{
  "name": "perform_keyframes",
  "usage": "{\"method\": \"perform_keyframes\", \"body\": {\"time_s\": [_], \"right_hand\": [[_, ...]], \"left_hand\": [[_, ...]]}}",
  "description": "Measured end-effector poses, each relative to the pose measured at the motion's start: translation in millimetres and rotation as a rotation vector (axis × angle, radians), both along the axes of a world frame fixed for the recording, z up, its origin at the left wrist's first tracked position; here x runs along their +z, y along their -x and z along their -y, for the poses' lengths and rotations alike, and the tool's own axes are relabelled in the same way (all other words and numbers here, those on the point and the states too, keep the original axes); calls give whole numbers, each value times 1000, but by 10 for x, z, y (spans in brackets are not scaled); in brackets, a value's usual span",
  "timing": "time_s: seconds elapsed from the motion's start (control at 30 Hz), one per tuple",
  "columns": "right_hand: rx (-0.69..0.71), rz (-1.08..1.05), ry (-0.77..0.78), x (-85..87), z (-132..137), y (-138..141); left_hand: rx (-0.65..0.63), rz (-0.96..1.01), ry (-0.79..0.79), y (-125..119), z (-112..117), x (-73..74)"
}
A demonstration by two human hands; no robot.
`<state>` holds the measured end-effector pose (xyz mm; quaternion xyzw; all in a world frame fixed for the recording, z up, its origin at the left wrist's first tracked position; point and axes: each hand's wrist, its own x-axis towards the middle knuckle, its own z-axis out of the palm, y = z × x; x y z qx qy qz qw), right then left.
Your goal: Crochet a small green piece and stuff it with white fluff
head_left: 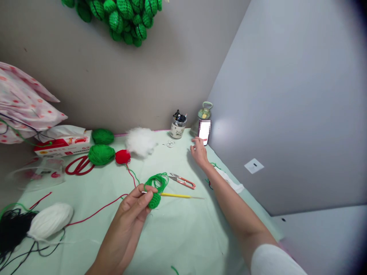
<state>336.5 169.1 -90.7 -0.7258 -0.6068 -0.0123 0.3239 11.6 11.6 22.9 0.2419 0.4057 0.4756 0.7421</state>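
My left hand [137, 204] is closed in a pinch on a small green crocheted piece [154, 199], with a loop of green yarn [158, 180] trailing from it. A yellow-handled crochet hook [177, 196] sticks out to the right of the piece, above the table. My right hand [198, 150] is stretched far forward with its fingers apart, touching a phone [204, 131] that leans against the wall at the table's back corner. It holds nothing.
Small orange-handled snips [183, 180] lie between my hands. Green yarn balls [101, 154], a red ball [122, 156], white stuffing [141, 141], red scissors [78, 166], a tissue box [63, 146], a white skein [51, 220] and black yarn [11, 229] sit left; a jar [177, 128] and bottle [204, 112] at back.
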Motion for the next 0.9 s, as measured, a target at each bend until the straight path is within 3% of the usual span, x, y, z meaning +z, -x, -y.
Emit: {"method": "perform_keyframes", "body": {"time_s": [0.6,0.9], "right_hand": [[-150,-50,-64,171,-368,-384],[-119,-55,-29,-1,-109,-366]], "left_hand": [[-6,-4,-6,5,-6,12],[-10,-24,-20,14,16,0]]}}
